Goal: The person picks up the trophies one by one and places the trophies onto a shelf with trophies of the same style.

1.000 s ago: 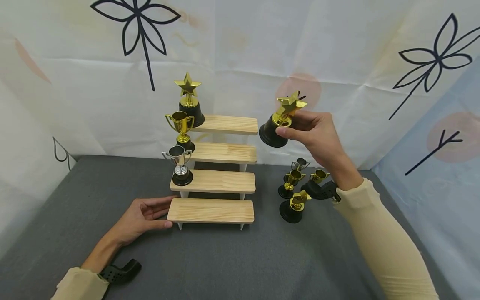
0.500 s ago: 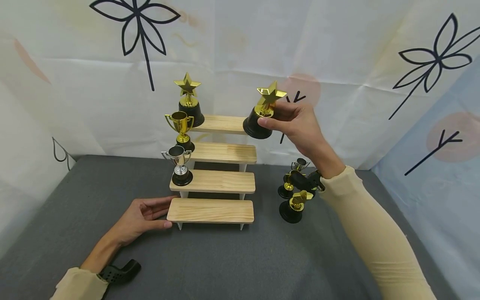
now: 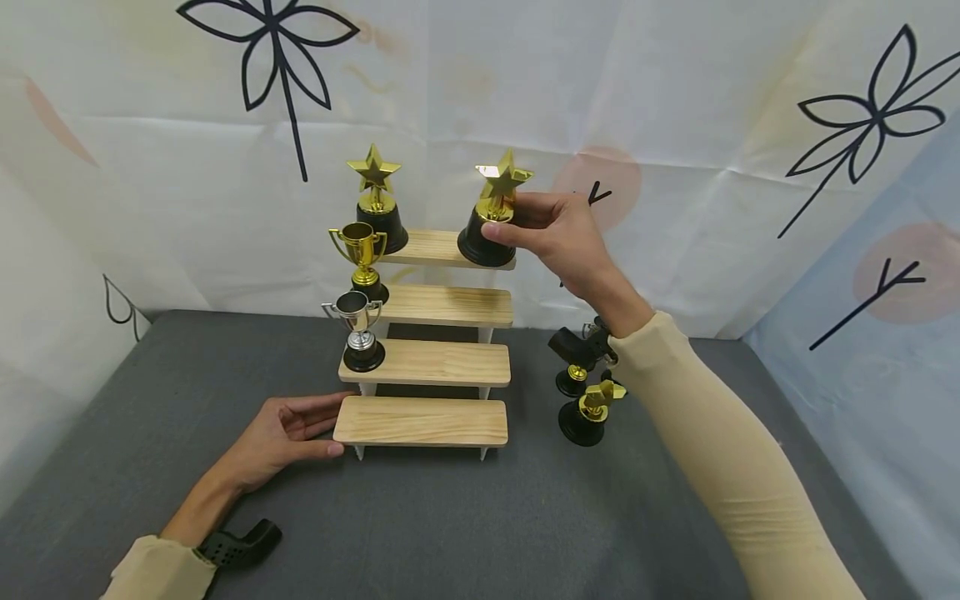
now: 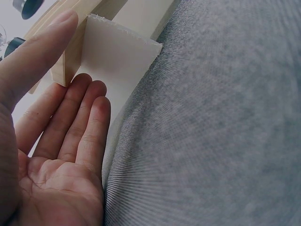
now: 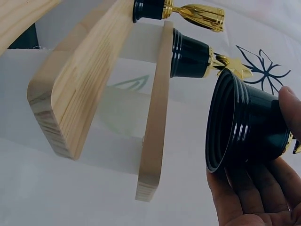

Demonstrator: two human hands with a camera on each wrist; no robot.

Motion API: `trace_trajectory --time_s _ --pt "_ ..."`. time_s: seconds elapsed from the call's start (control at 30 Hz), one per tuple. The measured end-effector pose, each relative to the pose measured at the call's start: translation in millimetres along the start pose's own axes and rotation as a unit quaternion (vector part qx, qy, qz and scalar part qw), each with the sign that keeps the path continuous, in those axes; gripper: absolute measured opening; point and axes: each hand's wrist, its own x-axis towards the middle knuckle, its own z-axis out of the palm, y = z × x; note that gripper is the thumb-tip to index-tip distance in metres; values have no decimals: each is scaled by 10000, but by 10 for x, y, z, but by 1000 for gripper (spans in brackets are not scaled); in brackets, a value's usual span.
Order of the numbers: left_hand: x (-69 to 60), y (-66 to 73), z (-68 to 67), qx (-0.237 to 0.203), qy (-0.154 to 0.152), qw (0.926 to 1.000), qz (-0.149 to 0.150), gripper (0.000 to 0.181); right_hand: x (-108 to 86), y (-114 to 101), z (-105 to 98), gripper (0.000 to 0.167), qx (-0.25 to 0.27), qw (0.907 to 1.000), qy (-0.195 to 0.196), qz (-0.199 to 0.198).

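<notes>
My right hand (image 3: 558,237) grips a gold star trophy (image 3: 504,177) by its black base, thumb in front. In the right wrist view the base (image 5: 254,122) hangs apart from the top board, its hollow underside facing the boards. A four-step wooden display stand (image 3: 420,421) stands on the table. My left hand (image 3: 281,442) rests at the left end of its lowest step, thumb near the front corner; the left wrist view shows straight fingers (image 4: 94,127) beside a white support (image 4: 117,52). Down the stand's left side stand another star trophy (image 3: 375,171), a gold cup (image 3: 362,246) and a silver cup (image 3: 358,317).
Right of the stand, on the grey table (image 3: 450,525), a small star trophy (image 3: 588,412) stands before other trophies, partly hidden by my right wrist and its black strap mount (image 3: 581,346). A white patterned cloth (image 3: 480,83) hangs behind.
My right hand has carried the star trophy leftward and slightly up, from right of the stand to the right end of the top step. My left hand has stayed in place.
</notes>
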Motion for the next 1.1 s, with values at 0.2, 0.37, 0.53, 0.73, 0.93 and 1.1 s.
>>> trace_trajectory --time_s 0.2,0.37,0.53,0.73,0.93,1.1 --pt "-1 6 14 26 35 10000 -31 68 71 40 79 41 -47 9999 -62 143" --pt "-7 -4 11 -21 11 10000 25 67 124 78 129 43 -175 9994 5 302" --pt "-9 -5 9 -21 18 10000 11 67 169 137 170 44 -169 9991 -8 391" --pt "-7 -4 7 -13 25 10000 -7 68 218 213 212 43 -107 9991 36 404" --pt "-6 -6 4 -50 -10 10000 -1 68 243 247 261 44 -83 9988 -33 485" --pt "-3 -2 4 -13 22 10000 -40 68 255 253 286 44 -206 9987 -50 465"
